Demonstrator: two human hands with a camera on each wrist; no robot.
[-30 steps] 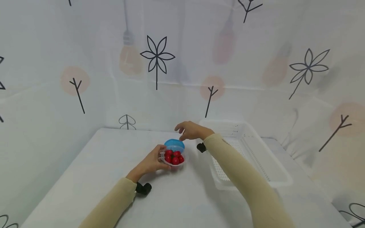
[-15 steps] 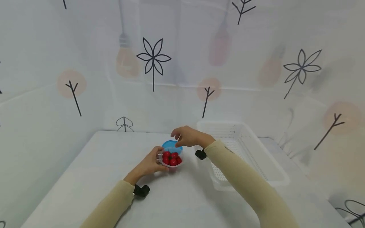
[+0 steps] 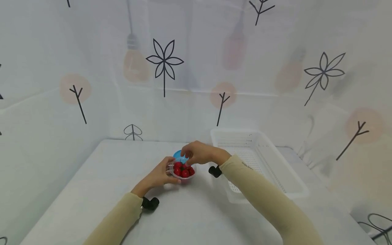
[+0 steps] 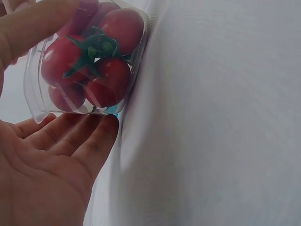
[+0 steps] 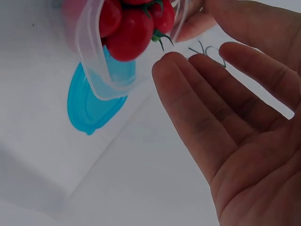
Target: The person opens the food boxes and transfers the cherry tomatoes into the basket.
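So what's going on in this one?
A person's left hand grips a clear container of small red tomatoes. The right hand is just over the tomatoes, with nothing visible in its fingers. A blue lid lies off the container, beyond it on the white table, and a white basket sits to the right, partly behind the right sleeve.

And here we have glossy round red tomatoes (image 5: 129, 37) with green calyxes, heaped inside a clear open-topped plastic container (image 5: 89, 56), mouth up, the left hand (image 3: 157, 175) gripping it!
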